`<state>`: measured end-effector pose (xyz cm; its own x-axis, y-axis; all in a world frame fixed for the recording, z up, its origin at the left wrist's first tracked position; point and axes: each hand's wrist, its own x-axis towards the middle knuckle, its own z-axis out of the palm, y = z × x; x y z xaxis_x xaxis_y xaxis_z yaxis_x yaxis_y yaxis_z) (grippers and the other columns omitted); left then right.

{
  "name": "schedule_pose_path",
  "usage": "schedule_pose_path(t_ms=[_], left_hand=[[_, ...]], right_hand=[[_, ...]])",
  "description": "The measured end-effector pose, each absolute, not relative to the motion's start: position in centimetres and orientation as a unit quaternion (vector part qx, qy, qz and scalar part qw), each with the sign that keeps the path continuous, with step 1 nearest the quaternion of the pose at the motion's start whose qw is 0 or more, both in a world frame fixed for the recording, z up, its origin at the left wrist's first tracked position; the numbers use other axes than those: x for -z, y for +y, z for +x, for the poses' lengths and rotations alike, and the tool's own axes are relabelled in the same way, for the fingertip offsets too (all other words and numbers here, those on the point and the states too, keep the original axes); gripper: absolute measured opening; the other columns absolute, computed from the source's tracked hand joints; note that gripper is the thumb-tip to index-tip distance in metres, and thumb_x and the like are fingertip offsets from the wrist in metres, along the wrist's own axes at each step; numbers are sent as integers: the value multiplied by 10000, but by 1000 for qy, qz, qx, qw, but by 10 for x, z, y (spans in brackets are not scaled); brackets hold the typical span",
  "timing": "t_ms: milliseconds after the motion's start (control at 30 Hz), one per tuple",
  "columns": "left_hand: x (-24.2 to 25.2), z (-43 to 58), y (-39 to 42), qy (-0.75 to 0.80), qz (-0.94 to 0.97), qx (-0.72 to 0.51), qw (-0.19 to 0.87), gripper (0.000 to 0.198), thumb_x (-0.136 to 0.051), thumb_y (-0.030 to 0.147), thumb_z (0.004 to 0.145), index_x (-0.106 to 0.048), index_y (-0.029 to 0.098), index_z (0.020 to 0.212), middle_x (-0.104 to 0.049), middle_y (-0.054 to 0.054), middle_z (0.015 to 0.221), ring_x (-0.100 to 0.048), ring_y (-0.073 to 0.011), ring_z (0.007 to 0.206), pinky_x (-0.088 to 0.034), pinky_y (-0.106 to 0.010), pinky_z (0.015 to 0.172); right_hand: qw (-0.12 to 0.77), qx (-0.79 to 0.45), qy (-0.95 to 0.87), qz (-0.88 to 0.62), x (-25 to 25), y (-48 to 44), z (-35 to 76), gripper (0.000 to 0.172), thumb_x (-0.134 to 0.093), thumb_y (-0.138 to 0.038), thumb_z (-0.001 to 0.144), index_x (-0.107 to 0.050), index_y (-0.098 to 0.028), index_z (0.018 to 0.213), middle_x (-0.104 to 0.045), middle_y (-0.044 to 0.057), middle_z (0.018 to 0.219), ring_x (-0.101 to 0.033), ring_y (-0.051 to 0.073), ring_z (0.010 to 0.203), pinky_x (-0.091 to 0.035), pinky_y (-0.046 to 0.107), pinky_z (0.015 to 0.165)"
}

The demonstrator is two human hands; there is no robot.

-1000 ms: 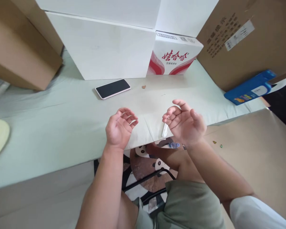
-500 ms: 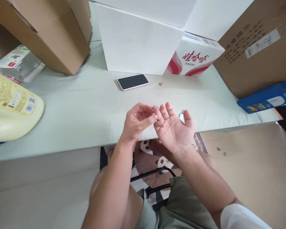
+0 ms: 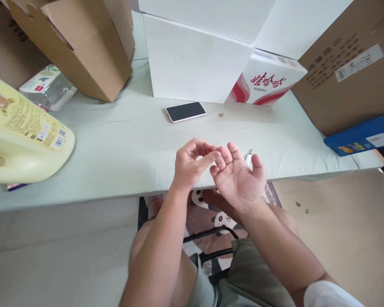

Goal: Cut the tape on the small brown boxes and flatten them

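Observation:
Over the table's front edge, my right hand [image 3: 240, 179] is turned palm up with its fingers apart and slightly curled, holding nothing. My left hand [image 3: 192, 166] is closed at its fingertips around a fingertip of the right hand, with the thumb lying over it. Anything small pinched there is hidden. Just beyond the right thumb, a narrow silver-coloured metal tool [image 3: 249, 156] lies on the cloth, partly covered by that hand. Farther back, a smartphone [image 3: 185, 112] with a dark screen lies flat beside a small brown scrap [image 3: 221, 114].
White boxes [image 3: 192, 59] and a red-and-white carton [image 3: 264, 83] line the back of the table. Brown cardboard boxes [image 3: 96, 51] and a yellow jug [image 3: 25, 132] stand at left. A blue pack [image 3: 361, 136] leans at right. Two tiny scraps [image 3: 302, 207] lie on the floor.
The view has shifted a little, so everything sits slightly farther right. My left thumb has moved onto a right-hand finger. More of the metal tool shows past the right hand.

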<state>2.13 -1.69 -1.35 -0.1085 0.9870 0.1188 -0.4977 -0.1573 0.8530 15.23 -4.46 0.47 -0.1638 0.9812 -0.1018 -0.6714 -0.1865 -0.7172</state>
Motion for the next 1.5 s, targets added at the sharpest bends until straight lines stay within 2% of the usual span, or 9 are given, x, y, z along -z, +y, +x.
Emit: schedule_pose_path(t_ms=[300,633,800,900,1067,1133,1200,1367,1500], left_hand=[[21,18,-11,329,370,-666,558,284,-827,487,819,-796,208,777,-773,-36,789,-668,-129,646,-553,-287,676],[12,15,-8,276,266,-607,697,398,-811,553,785,-798,163,860,-815,-98,896,-770,-200,817,-581,-297,780],[12,14,-4,296,239,-612,694,492,-775,656,757,-759,166,795,-796,-80,810,-759,-177,734,-564,-257,682],[13,14,-1,308,231,-625,679,389,-837,546,734,-719,181,800,-741,-27,695,-681,-119,568,-470,-219,539],[10,9,-3,296,217,-668,647,425,-869,235,702,-690,272,1085,-775,20,911,-726,-112,709,-509,-210,642],[10,2,-8,327,213,-655,647,214,-816,325,779,-695,215,917,-693,21,681,-636,-94,553,-462,-207,564],[11,-9,-14,371,188,-642,644,282,-676,399,888,-647,178,715,-548,26,504,-507,-76,432,-392,-203,484],[10,-41,-30,411,46,-675,611,351,-456,271,930,-588,161,624,-490,14,511,-448,-64,420,-334,-170,440],[4,-59,-35,372,-13,-706,603,355,-432,245,911,-487,170,569,-282,65,488,-244,-45,372,-181,-174,397]], right_hand=[[590,-719,-234,-284,-9,-45,149,370,-597,-596,874,-690,-289,1061,-783,11,1127,-661,192,1248,-569,313,881],[610,-708,-202,-292,-14,-51,161,348,-562,-574,893,-699,-287,1035,-791,3,1103,-669,203,1257,-570,334,902],[620,-696,-187,-311,-10,-64,175,324,-608,-540,877,-683,-275,1047,-789,0,1093,-669,184,1254,-569,328,906],[614,-683,-195,-343,-4,-68,185,313,-634,-529,857,-678,-271,1028,-780,9,1048,-705,197,1152,-576,349,868],[578,-678,-265,-369,9,-62,191,296,-665,-538,816,-662,-274,949,-655,-20,785,-631,157,694,-548,337,683],[566,-679,-279,-375,17,-60,187,298,-680,-542,791,-661,-272,915,-598,-27,726,-564,146,615,-517,325,619],[551,-678,-294,-387,23,-56,179,296,-699,-538,772,-655,-265,876,-569,-30,695,-528,139,585,-492,313,584],[483,-628,-436,-426,18,-8,124,243,-722,-467,788,-610,-252,795,-507,-51,612,-450,116,535,-412,269,545],[396,-511,-658,-385,-11,59,42,135,-639,-348,849,-562,-246,805,-480,-54,605,-451,122,554,-392,273,568]])
